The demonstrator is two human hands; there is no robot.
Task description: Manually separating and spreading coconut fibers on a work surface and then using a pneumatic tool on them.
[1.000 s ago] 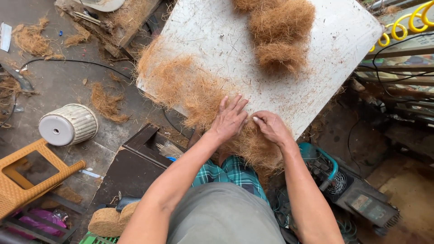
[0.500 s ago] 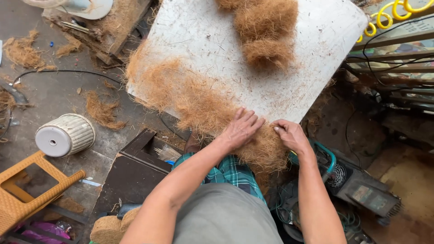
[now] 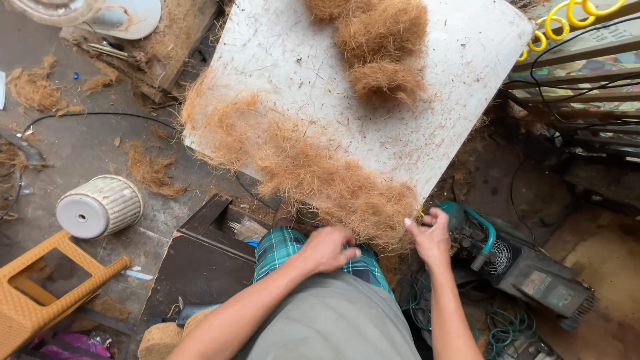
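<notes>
A ribbed white pot [image 3: 99,206] lay on its side on the concrete floor [image 3: 80,143] beside an orange plastic stool [image 3: 40,293], while a teal-handled machine [image 3: 513,263] sat under yellow coiled hose [image 3: 567,20].

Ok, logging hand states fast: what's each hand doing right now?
Left hand: curled closed at the near edge of the brown fibre mat; whether it grips fibre cannot be told.
Right hand: partly open, fingertips at the mat's corner, holding nothing visible.

A band of brown fibre [image 3: 313,167] is spread along the near edge of the white counter [image 3: 293,60]. Below that edge, the left hand [image 3: 328,248] is curled loosely and the right hand [image 3: 432,235] is held open (fingers apart), just beside the fibre's overhanging end. A second clump [image 3: 380,40] is heaped at the counter's far side.
</notes>
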